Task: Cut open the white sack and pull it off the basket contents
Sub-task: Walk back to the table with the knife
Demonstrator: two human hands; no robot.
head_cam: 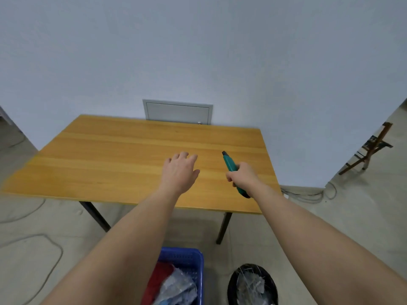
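Your right hand [244, 179] is clenched around a teal utility knife [231, 167], fist wrapped about the middle of the handle. The dark tip of the knife points up and away from you, toward the far side of the table; the dark butt end protrudes below your wrist. No exposed blade can be made out at this sharpness. The knife is held over the right part of the wooden table [110, 159]; whether it touches the surface cannot be told.

Your left hand [179, 172] holds nothing. It is released, palm down, fingers loosely spread and slightly curled, over the middle of the table, just beside your right hand and apart from it. Contact with the tabletop cannot be confirmed.

Both forearms reach forward from the lower edge of the view, bare.

The blue basket [199, 269] stands on the floor below the near table edge, between your forearms. It holds red fabric [159, 278] and crumpled clear plastic [178, 289]. No white sack can be identified in the view.

A black bin [231, 285] stands on the floor just right of the basket, with crumpled clear plastic inside. A grey wall hatch [177, 112] sits behind the far table edge. Cables [308, 195] lie on the floor at right.
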